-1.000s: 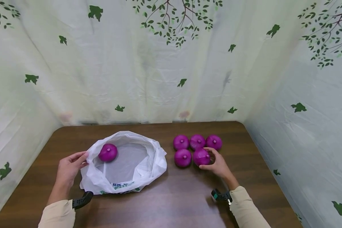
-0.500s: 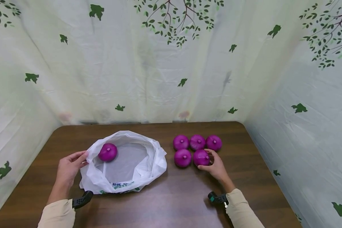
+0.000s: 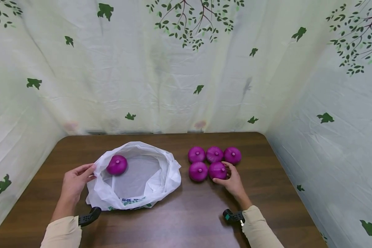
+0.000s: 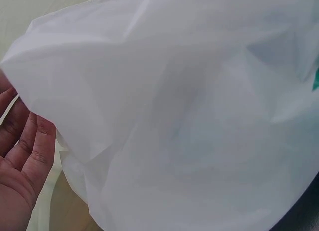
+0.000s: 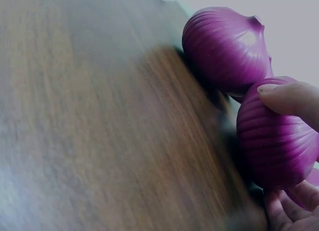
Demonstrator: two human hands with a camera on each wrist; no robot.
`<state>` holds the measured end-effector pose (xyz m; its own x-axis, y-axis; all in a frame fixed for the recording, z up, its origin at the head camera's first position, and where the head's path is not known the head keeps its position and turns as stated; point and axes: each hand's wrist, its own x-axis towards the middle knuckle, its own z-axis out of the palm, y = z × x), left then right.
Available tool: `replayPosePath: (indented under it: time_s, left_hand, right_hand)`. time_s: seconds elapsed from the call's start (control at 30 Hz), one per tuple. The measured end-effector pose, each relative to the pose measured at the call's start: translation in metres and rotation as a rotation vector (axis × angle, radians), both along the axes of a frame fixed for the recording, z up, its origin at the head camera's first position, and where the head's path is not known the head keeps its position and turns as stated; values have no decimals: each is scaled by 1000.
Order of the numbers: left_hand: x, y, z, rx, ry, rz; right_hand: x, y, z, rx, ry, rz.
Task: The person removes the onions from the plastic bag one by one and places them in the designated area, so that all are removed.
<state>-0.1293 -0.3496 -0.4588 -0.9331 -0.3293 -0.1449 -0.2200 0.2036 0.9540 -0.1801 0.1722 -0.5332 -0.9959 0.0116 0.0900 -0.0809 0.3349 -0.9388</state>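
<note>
At the left of the head view, a white plastic bag [image 3: 170,172] lies with its mouth spread wide, and one purple onion [image 3: 116,165] sits inside near its left wall. My left hand [image 3: 75,182] pinches the bag's left rim between thumb and fingers; in the left wrist view the bag's side [image 4: 164,116] hides the fingertips. My right hand [image 3: 235,183] grips the front right onion [image 3: 217,171] of a group on the table, thumb on the near side and fingers on the far side. Close up in the right wrist view, this held onion [image 5: 271,136] touches its neighbour [image 5: 224,49].
Several other purple onions stand close together: one front left [image 3: 198,172], and a back row of onions [image 3: 215,154] behind. All rest on a brown wooden table [image 3: 186,220]. A leaf-patterned white curtain [image 3: 173,103] hangs behind and along both sides.
My right hand and the onion it holds have shifted slightly left, toward the front left onion. The left hand and the bag have hardly moved.
</note>
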Motion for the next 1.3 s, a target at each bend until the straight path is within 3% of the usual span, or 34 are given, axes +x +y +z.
replayPosePath:
  time_s: [0.47,1.03,1.3]
  left_hand:
    - [-1,-1,0,8,-2,-5]
    - [0,0,-1,28,-2,2]
    - [0,-1,-2,59,23,0]
  right_hand:
    - [0,-1,0,-27,5,-4]
    - [-2,0,34,-19,64,26]
    - [-7,-12,53,-15,115,123]
